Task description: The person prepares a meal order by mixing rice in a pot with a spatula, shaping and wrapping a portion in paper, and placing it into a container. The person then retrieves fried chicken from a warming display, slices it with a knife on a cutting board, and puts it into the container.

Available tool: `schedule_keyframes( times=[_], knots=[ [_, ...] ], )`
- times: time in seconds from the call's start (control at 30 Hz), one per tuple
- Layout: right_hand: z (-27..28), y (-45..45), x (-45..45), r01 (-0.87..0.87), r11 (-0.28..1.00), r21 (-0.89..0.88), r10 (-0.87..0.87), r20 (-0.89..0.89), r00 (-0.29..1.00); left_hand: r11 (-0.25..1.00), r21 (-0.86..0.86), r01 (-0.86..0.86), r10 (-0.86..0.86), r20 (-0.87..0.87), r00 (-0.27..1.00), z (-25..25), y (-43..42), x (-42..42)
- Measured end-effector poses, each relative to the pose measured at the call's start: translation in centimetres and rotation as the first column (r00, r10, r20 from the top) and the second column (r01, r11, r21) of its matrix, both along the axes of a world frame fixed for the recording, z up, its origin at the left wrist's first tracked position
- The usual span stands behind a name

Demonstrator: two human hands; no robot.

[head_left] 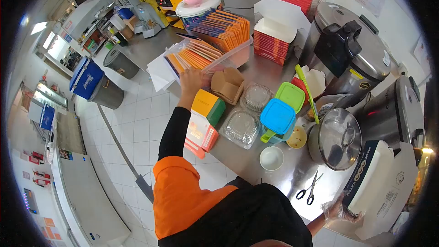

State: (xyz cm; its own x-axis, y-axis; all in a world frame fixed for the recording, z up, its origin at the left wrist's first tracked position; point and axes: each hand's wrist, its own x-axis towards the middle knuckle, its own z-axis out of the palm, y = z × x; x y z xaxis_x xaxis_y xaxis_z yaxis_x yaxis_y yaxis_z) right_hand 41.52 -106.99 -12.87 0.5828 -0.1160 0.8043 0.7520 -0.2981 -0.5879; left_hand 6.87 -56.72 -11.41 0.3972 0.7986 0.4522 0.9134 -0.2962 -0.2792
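My left hand (190, 81) reaches to the near corner of a clear plastic bin (228, 59) filled with orange and blue packets (194, 51); its fingertips are hard to make out against the packets. At the lower right, my right hand (337, 210), in a clear plastic glove, holds the near end of an open white and dark printed box (372, 174). Scissors (310, 190) lie on the steel table to the left of that box. A brown cardboard box (227, 86) stands just right of my left hand, with a yellow and green box (208, 106) below it.
Clear containers (240, 127), a blue-lidded container (277, 115), a white bowl (271, 158) and a glass-lidded pot (335, 139) stand mid-table. Behind are red boxes (273, 41) and large steel cookers (347, 45). Bins (106, 92) stand on the floor at left.
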Motion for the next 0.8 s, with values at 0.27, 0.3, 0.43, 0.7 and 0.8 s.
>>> schedule_keyframes(
  times=[0.27,0.3,0.43,0.7,0.8],
  knots=[
    [-1.6,-1.2,1.9,0.061,0.998,-0.001,-0.061,-0.154,0.986,0.995,0.061,-0.081,0.081,0.005,0.997,-0.9,-0.7,-1.9],
    [-1.5,-1.0,1.7,0.044,0.999,0.002,-0.043,-0.148,0.988,0.993,0.052,-0.106,0.106,-0.001,0.994,-0.9,-0.8,-1.9],
    [1.8,3.1,-0.5,-0.099,0.995,-0.029,0.102,0.116,0.988,0.981,0.002,-0.196,0.196,-0.041,0.98,-0.7,-0.4,-1.4],
    [1.7,3.5,-0.6,-0.153,0.988,0.019,0.15,0.082,0.985,0.979,0.001,-0.203,0.202,0.084,0.976,-1.0,0.7,-0.7],
    [1.5,3.8,-1.0,-0.089,0.996,0.002,0.089,0.083,0.993,0.963,-0.084,-0.255,0.264,0.114,0.958,0.0,0.2,-0.7]
  ],
)
